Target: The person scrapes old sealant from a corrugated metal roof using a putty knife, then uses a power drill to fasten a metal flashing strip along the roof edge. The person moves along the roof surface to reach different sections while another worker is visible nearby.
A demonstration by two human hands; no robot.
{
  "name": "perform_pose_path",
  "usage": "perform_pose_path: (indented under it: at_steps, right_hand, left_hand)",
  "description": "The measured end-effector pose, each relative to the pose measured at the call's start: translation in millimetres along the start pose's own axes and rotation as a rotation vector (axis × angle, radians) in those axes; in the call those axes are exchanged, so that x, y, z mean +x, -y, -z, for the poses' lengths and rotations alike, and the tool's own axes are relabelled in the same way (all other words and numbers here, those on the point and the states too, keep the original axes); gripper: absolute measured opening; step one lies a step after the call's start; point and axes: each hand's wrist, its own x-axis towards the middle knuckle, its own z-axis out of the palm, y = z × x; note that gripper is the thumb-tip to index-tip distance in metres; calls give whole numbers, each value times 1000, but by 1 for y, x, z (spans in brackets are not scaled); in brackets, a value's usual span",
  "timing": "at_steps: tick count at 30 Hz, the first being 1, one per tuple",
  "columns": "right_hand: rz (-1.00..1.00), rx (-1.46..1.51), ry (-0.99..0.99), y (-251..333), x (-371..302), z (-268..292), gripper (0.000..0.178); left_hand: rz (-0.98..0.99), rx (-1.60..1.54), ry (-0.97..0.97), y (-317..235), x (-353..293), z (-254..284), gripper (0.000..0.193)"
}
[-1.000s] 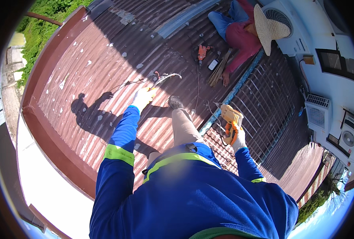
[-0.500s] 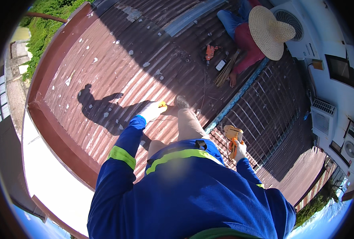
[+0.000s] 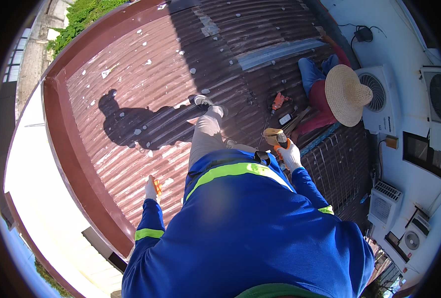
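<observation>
My left hand (image 3: 153, 189), in a white work glove with an orange palm, hangs low over the sunlit corrugated roof (image 3: 146, 89). Its fingers look loosely apart, with nothing visible in them. My right hand (image 3: 290, 154), gloved alike, is closed around a hand tool (image 3: 274, 136) with a tan, rounded head and a dark body. Its exact kind is unclear. Just beyond this tool, a red drill (image 3: 279, 101) and a small white box (image 3: 285, 119) lie on the shaded roof.
At the right a co-worker in a straw hat (image 3: 347, 94) crouches beside an air-conditioner unit (image 3: 379, 99) on the white wall. A blue-edged grid of bars (image 3: 337, 161) lies right of my legs. A brown raised edge (image 3: 84, 176) borders the roof at left.
My left hand has swung back toward my body. My right hand has moved forward with the tool. My legs have shifted in a step, and the view has turned.
</observation>
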Motion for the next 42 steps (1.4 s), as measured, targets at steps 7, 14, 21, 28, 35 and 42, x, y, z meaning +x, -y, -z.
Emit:
perform_pose_path:
  at_steps: [7,14,21,28,35,42]
  right_hand:
    - [413,-530,69,215,38,-34,90]
    - [1145,-398,347,391,45,-103,76]
    - [1264,-592,575,493,134,-129,76]
    - [74,157,363,429,259,-10,60]
    - [-359,-624,642,325,324,127,28]
    - [505,-846,134,620,585,64,69]
  left_hand:
    - [-229,-283,536,-139,-18,-264,83]
    - [-114,-773,1146,-313,-89,-380,95]
    - [-98,-1053,882,-401,-38,-357,79]
    - [-104,-818,447,-447,23,-352,75]
    - [-274,-815,106,-464,83,-367,62]
    - [-174,-907,-79,-459,95,-385,56]
